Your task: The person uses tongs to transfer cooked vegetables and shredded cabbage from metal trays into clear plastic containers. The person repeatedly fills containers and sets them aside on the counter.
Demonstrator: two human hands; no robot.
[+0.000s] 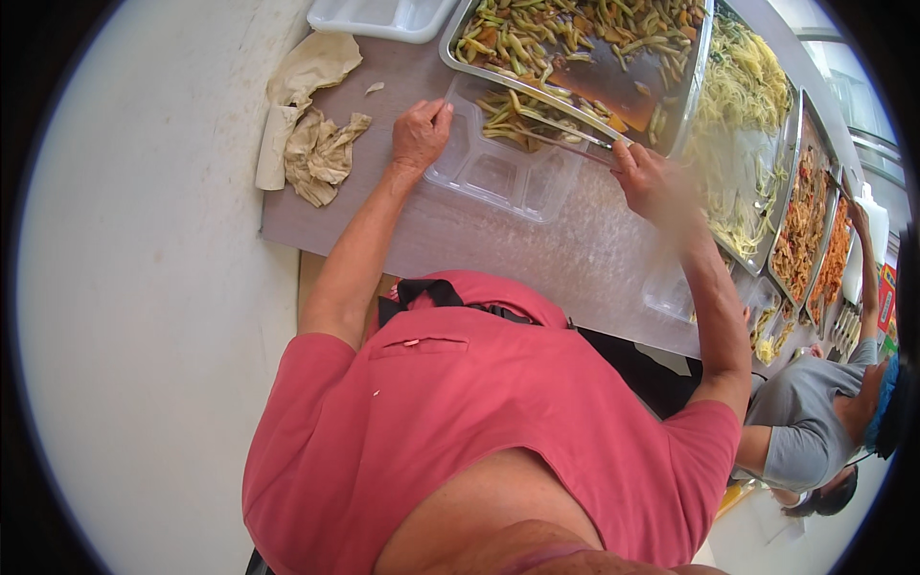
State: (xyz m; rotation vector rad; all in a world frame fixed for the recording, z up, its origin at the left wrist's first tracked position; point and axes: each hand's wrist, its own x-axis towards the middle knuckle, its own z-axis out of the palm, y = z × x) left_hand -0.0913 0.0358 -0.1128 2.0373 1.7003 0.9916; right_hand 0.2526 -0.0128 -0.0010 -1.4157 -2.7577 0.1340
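My left hand (422, 134) pinches the left rim of a clear plastic compartment tray (498, 187) on the table. In that tray's far compartment lie cooked green vegetable strips (513, 113); its nearer compartments hold no food. My right hand (652, 182) is closed around the end of long, thin metal tongs (575, 149), which reach leftward over the tray to the strips. Just beyond stands a large metal pan (565, 91) of the same vegetables in brown sauce, its near edge overhanging the tray. The tips of the tongs are hard to make out among the food.
Crumpled brown paper (321, 158) and a white plastic tray (383, 21) lie at the left. Rightward stand pans of pale shredded food (738, 96) and reddish food (803, 225). A co-worker in grey (805, 412) reaches over the far right; another clear tray (671, 295) sits by my right forearm.
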